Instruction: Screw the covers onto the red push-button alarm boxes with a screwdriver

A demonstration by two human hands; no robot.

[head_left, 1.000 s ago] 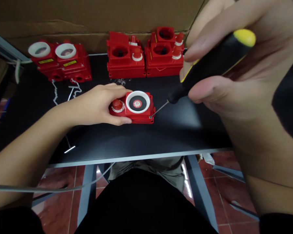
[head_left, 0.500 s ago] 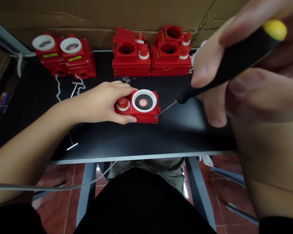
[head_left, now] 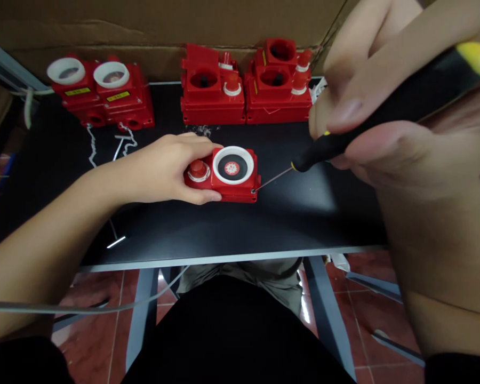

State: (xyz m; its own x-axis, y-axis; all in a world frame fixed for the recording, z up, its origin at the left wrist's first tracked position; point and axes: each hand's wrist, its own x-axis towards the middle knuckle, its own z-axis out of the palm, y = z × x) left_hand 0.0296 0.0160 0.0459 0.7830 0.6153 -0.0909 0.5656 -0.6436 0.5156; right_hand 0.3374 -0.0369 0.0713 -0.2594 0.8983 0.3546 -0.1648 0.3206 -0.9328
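My left hand (head_left: pixel 180 168) is wrapped round the left end of a red housing (head_left: pixel 236 194) on the black table, steadying it. The housing carries a white ring (head_left: pixel 246 175) round a dark disc with a red and white centre, and a small red dome (head_left: pixel 198 169) beside my thumb. In my right hand (head_left: pixel 384 101) is a screwdriver (head_left: pixel 408 93) with a black handle and yellow end. Its thin shaft slants down to the left, and the tip meets a screw (head_left: pixel 254 191) at the housing's right front corner.
Two red units with white rings (head_left: pixel 111 75) stand at the back left, white cords hanging from them. More red housings (head_left: pixel 212 109) line the back by a cardboard wall (head_left: pixel 164 32). A T-shaped metal tool (head_left: pixel 116 242) lies near the table's front edge (head_left: pixel 224 260), partly under my left forearm.
My right hand has shifted its grip on the screwdriver, fingers now curled differently round the handle, whose end sits farther right. The tip stays on the screw; my left hand keeps its hold.
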